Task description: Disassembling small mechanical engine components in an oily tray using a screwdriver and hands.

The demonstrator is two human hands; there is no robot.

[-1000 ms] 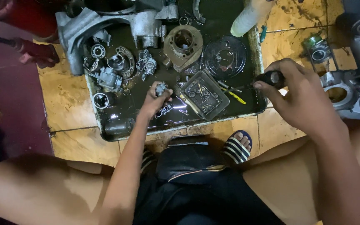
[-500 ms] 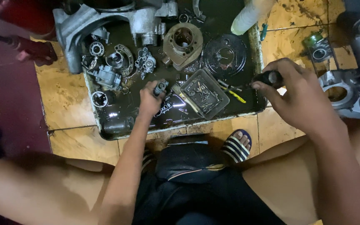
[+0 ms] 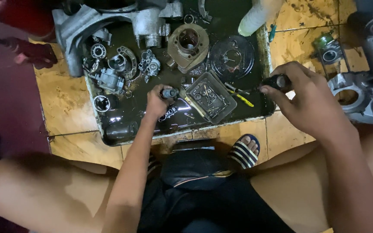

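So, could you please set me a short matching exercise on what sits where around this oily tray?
Things:
1. left hand
2. right hand
3. white plastic bottle
4. striped sandal

Places:
A. on the tiled floor, below the tray
B. holding a small metal part over the tray
C. at the tray's top right corner
D. gripping a dark handle at the tray's right edge

Pairs: 1-B, 2-D, 3-C, 4-A

We found the tray (image 3: 109, 137) crowded along its far edge: a casing (image 3: 80, 28), a cylinder (image 3: 187, 45) and a round cover (image 3: 231, 56) stood close together. Near the front edge, open dark liquid lay between a square dish (image 3: 210, 97) and the left corner.
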